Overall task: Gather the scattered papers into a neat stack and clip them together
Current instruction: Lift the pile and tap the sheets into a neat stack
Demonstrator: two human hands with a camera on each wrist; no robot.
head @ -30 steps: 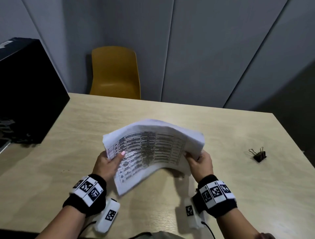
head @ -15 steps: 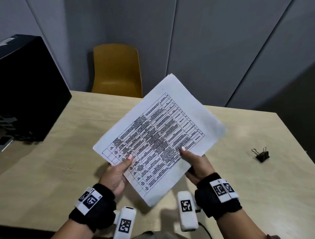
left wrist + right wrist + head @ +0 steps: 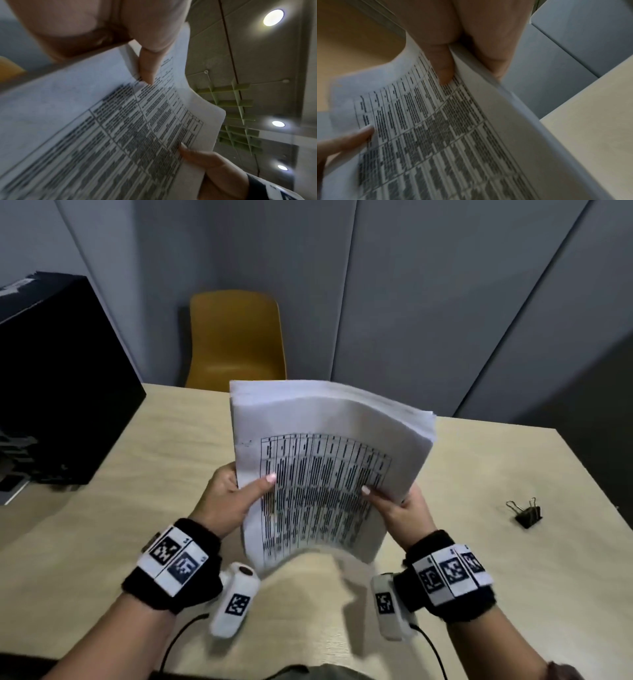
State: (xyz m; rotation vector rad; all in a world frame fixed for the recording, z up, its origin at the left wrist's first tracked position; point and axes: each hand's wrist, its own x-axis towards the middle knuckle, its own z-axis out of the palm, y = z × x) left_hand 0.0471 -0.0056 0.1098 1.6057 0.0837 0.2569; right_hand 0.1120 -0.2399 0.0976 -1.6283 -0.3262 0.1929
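Observation:
A stack of white papers (image 3: 325,474) with a printed table on top is held upright above the wooden table (image 3: 137,525), its sheets bowed and the top edge curling away from me. My left hand (image 3: 236,491) grips the stack's left edge, thumb on the printed face. My right hand (image 3: 394,505) grips the right edge the same way. The left wrist view shows the papers (image 3: 120,128) under my left thumb, and the right wrist view shows the papers (image 3: 445,135) pinched between thumb and fingers. A black binder clip (image 3: 527,513) lies on the table at the right, apart from both hands.
A black box (image 3: 58,385) stands on the table's left side. A yellow chair (image 3: 236,337) is behind the far edge, against grey wall panels. Bare tabletop (image 3: 479,542) lies between the papers and the clip.
The stack has turned from a diagonal tilt to upright with long sides vertical, and it has come lower and bowed. Both hands keep their hold on its sides.

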